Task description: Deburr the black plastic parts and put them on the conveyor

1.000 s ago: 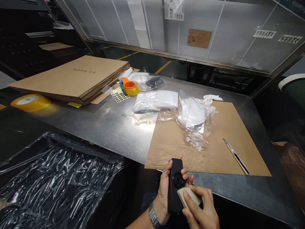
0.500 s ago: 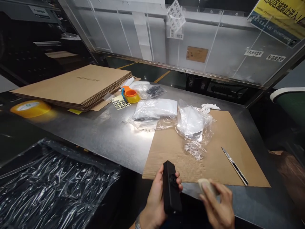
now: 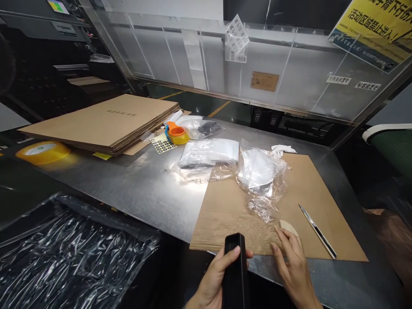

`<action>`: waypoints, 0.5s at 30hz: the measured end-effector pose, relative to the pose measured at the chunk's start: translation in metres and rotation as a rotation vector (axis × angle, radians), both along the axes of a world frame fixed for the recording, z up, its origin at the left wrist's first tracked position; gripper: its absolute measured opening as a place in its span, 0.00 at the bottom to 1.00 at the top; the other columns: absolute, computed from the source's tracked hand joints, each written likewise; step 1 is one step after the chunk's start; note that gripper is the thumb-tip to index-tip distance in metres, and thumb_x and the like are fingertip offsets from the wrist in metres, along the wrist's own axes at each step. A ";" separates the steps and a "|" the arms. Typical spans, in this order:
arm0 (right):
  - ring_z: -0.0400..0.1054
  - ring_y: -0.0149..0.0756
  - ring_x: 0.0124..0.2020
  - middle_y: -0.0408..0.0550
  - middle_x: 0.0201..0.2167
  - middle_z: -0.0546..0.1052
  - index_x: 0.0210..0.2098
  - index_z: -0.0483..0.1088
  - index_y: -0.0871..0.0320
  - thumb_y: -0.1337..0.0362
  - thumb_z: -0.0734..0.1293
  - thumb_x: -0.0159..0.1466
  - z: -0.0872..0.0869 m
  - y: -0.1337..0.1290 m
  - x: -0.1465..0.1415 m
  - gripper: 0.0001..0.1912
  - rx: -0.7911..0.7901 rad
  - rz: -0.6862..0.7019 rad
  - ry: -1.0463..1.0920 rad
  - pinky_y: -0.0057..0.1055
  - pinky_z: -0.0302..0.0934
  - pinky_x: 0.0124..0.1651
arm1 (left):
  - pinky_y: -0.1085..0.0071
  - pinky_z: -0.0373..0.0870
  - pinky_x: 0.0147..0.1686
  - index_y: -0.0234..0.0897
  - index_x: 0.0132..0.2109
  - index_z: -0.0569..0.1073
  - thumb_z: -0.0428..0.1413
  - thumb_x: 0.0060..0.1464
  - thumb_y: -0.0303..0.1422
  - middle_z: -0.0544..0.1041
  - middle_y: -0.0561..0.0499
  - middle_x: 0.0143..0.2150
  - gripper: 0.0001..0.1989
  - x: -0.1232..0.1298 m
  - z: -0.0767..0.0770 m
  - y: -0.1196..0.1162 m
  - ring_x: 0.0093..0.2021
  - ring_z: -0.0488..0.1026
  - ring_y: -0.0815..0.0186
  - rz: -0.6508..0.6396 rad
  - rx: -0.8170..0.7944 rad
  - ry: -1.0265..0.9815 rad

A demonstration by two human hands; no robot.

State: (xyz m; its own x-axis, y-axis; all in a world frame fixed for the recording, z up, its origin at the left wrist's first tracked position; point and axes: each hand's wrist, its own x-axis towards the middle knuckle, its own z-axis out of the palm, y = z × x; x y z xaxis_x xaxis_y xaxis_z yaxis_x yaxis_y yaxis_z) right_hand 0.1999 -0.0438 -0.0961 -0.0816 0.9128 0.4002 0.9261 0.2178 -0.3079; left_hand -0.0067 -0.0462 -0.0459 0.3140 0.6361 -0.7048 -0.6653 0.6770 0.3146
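Observation:
My left hand grips a narrow black rectangular case at the table's front edge. Its hollow side faces up, and the thumb presses over the near wall into the recess. To the right, my right hand reaches over the front of a cardboard sheet, fingers stretched and thumb apart. Under those fingertips is a round beige disc, partly covered by them; it appears to lie on the cardboard. A slim utility knife rests on the sheet right of this hand.
Crumpled clear plastic and a bagged white item lie on the sheet, beside another bagged white bundle. Farther left are an orange tape dispenser, stacked cardboard and a yellow tape roll. A black-lined bin stands front left.
The black case has turned from its closed face to its hollow side. My right hand has moved the beige disc forward onto the cardboard, and its fingers have straightened.

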 end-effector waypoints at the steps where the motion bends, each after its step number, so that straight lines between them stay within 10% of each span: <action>1: 0.61 0.40 0.49 0.51 0.47 0.67 0.56 0.59 0.56 0.60 0.54 0.67 0.002 0.001 0.004 0.19 -0.005 -0.015 0.000 0.36 0.62 0.48 | 0.76 0.66 0.24 0.30 0.32 0.73 0.60 0.48 0.29 0.77 0.46 0.30 0.05 -0.001 0.000 0.001 0.24 0.72 0.70 -0.022 -0.044 -0.044; 9: 0.62 0.53 0.37 0.62 0.35 0.70 0.45 0.69 0.65 0.58 0.54 0.63 -0.012 0.031 0.103 0.21 -0.130 -0.408 -0.165 0.50 0.58 0.38 | 0.49 0.67 0.44 0.29 0.40 0.74 0.56 0.51 0.31 0.77 0.41 0.36 0.10 -0.002 0.000 -0.001 0.41 0.74 0.50 0.029 -0.012 -0.369; 15: 0.65 0.50 0.35 0.57 0.32 0.69 0.35 0.67 0.59 0.60 0.54 0.61 -0.013 0.033 0.114 0.14 -0.249 -0.378 -0.080 0.43 0.60 0.36 | 0.60 0.70 0.38 0.44 0.62 0.55 0.51 0.56 0.40 0.75 0.44 0.37 0.28 -0.001 0.000 -0.002 0.37 0.75 0.57 0.048 0.132 -0.358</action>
